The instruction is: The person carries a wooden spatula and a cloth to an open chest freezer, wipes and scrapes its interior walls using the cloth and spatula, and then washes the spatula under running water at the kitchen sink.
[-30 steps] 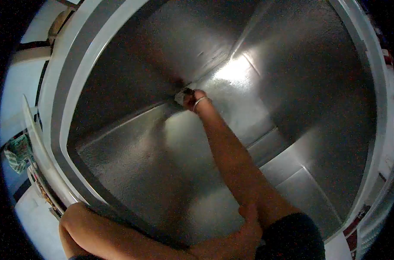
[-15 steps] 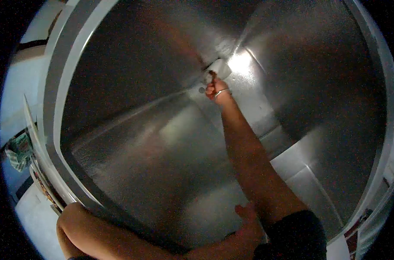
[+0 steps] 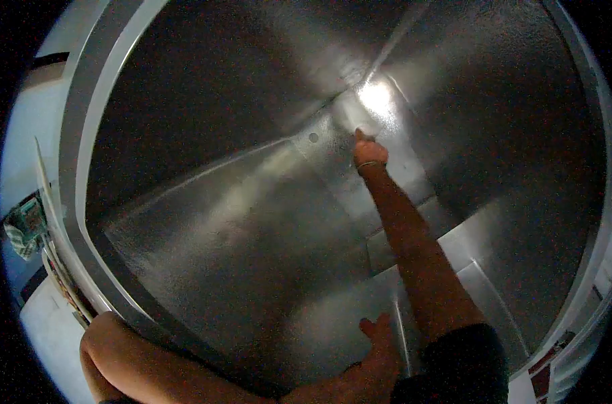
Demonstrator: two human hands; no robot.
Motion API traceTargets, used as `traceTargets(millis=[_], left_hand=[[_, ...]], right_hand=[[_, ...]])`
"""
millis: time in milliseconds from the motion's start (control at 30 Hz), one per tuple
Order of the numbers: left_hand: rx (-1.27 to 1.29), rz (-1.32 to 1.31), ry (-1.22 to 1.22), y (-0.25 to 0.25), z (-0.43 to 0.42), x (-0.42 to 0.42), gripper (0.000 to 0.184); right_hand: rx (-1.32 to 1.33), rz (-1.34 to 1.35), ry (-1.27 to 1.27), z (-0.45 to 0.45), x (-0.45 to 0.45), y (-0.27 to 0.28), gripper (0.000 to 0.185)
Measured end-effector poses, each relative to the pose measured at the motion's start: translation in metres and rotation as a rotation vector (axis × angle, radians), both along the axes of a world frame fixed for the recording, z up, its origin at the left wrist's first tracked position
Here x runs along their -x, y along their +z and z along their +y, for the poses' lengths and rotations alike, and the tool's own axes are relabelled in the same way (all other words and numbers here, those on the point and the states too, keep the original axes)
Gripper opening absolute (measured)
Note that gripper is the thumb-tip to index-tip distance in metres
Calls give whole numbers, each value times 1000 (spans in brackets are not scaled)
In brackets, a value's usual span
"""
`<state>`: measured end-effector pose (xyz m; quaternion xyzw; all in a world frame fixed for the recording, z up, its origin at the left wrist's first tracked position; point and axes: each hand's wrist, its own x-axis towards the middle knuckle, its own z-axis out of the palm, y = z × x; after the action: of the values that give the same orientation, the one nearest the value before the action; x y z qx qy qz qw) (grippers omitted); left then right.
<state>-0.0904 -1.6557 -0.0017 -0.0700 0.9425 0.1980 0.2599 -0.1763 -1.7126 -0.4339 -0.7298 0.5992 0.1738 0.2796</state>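
Observation:
My right hand [image 3: 371, 152] is closed at the end of a stretched-out arm, with a band at the wrist. It grips a pale cloth [image 3: 352, 114], which lies against the shiny metal inner surface [image 3: 252, 215] beside a bright reflection. My left hand [image 3: 381, 347] is low in the view, near my right upper arm, its thumb standing apart and no object visible in it. Its other fingers are partly hidden.
A pale rim with a grey band [image 3: 74, 168] surrounds the deep metal cavity. A small round hole [image 3: 313, 137] shows left of my right hand. A raised metal step [image 3: 447, 249] lies at the lower right. Outside at left hangs a green checked cloth [image 3: 26, 225].
My right hand has moved right with the pale cloth, away from the corner near the round hole, which has come into view. My left hand has hardly moved.

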Motion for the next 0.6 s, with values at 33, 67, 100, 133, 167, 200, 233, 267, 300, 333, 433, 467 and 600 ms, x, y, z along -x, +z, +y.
traceTargets(millis=[33, 67, 100, 133, 167, 200, 233, 267, 300, 333, 433, 467, 600], left_hand=[[7, -2, -2, 1, 2, 2, 36], [21, -4, 6, 6, 6, -7, 36], [16, 1, 3, 6, 6, -6, 36], [20, 4, 8, 5, 7, -7, 36], [16, 2, 17, 6, 8, -11, 36], [17, 4, 21, 5, 7, -11, 36], [18, 2, 28, 4, 6, -13, 36], [18, -5, 31, 4, 5, -13, 36], [17, -7, 36, 3, 4, -13, 36], [20, -9, 38, 2, 3, -13, 36], [28, -17, 41, 1, 3, -14, 36], [27, -19, 49, 1, 2, -14, 36], [38, -24, 64, 0, 4, -13, 36]], right_hand=[[23, -40, -15, -13, 12, 0, 35], [39, -36, -10, -26, 12, 7, 35], [176, 71, 131, -37, 20, 5, 39], [311, 178, 273, -45, 24, 3, 46], [307, 178, 278, -52, 24, 4, 46], [295, 223, 232, -58, 24, 6, 46], [285, 267, 184, -64, 25, 8, 46], [282, 265, 186, -68, 26, 10, 46], [221, 275, 135, -72, 28, 11, 45], [162, 286, 84, -74, 30, 14, 44], [156, 249, 100, -63, 45, -5, 43], [156, 248, 100, -56, 51, -20, 43], [-52, 247, -99, -31, 55, 6, 43]])
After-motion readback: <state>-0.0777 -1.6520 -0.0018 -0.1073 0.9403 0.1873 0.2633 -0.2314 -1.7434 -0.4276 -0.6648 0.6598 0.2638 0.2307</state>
